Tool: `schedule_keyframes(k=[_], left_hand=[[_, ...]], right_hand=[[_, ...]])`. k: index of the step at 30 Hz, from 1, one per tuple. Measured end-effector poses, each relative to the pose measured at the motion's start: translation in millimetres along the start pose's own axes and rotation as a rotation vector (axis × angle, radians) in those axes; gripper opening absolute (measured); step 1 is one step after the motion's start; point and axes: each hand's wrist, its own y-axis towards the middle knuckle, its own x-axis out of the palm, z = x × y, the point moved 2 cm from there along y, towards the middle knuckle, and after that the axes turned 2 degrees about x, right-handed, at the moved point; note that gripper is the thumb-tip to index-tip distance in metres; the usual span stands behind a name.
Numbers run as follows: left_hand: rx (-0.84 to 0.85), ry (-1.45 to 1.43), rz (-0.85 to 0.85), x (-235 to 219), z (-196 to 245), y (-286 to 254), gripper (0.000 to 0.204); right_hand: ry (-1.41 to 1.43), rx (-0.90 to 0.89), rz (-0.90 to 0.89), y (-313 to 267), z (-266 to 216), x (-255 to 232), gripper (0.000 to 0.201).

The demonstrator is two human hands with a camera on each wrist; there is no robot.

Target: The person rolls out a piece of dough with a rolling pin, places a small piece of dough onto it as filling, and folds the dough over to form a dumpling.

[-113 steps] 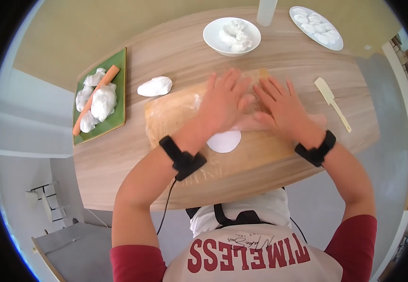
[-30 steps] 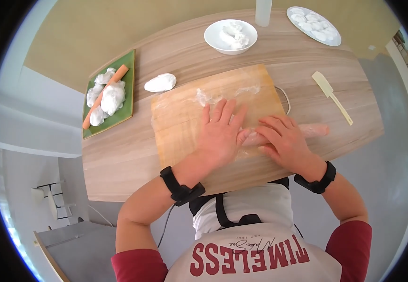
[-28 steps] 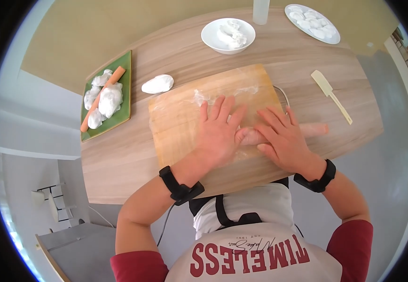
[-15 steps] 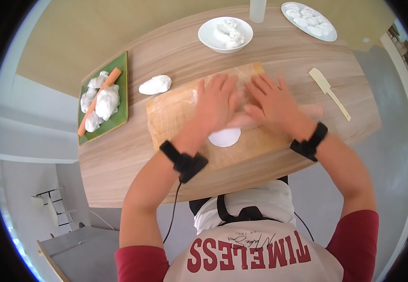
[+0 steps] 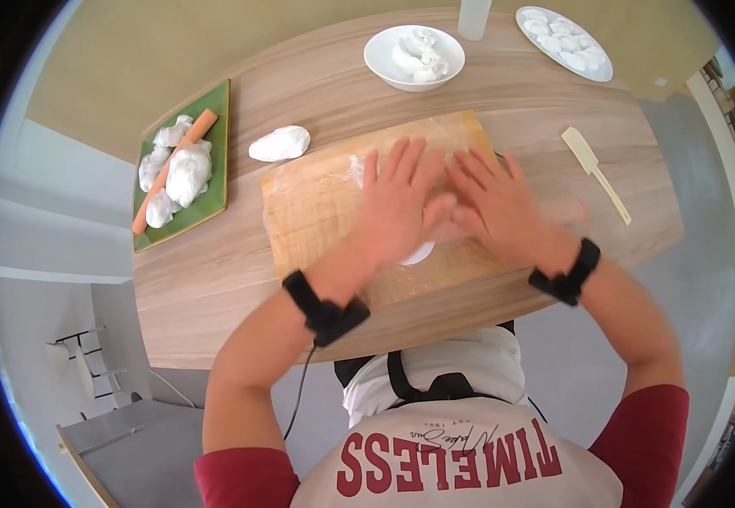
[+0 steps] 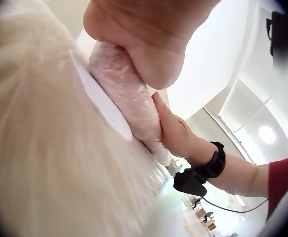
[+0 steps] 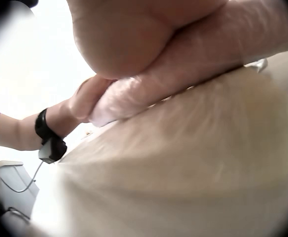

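Note:
Both hands lie flat, side by side, on a pale pink rolling pin (image 5: pixel 564 208) wrapped in clear film; its right end sticks out past my right hand (image 5: pixel 496 203). My left hand (image 5: pixel 397 206) presses the pin's left part with fingers spread. Beneath the pin a thin white dough disc (image 5: pixel 419 252) peeks out on the film-covered wooden board (image 5: pixel 312 216). In the left wrist view the pin (image 6: pixel 126 94) sits under the palm, on the disc (image 6: pixel 102 101). The right wrist view shows the pin (image 7: pixel 193 59) under my right palm.
A green tray (image 5: pixel 213 199) with white dough lumps and an orange stick (image 5: pixel 173 169) lies at the left. A loose dough lump (image 5: pixel 279 143) sits beside the board. At the back stand a white bowl (image 5: pixel 414 74), a bottle and a plate of pieces (image 5: pixel 566 42). A cream spatula (image 5: pixel 594 173) lies at the right.
Over the last second the hands rolled the pin away across the board, and they have now drawn it back towards me, covering most of the dough disc.

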Motion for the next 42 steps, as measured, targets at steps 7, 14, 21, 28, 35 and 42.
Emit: schedule_keyframes(k=[7,14,21,28,35,42], left_hand=[[-0.094,-0.092,-0.021,5,-39,39,0.052],[0.032,-0.133,-0.015,-4,18,-21,0.059],[0.105,-0.297,-0.069,-27,57,-70,0.059],[-0.001,-0.191,-0.155,-33,-3,-35,0.04],[-0.079,-0.238,-0.344,-44,-5,-10,0.032],[-0.104,-0.48,-0.474,-68,-31,14,0.023]], right_hand=[[-0.017,0.127,0.017,50,32,13,0.053],[0.014,0.063,-0.022,-18,-17,-11,0.058],[0.054,0.02,0.047,-74,-53,-25,0.053],[0.241,-0.112,0.173,-85,-33,-28,0.05],[0.302,0.156,0.287,-98,-2,-49,0.046],[0.422,0.186,0.365,-94,1,-49,0.044]])
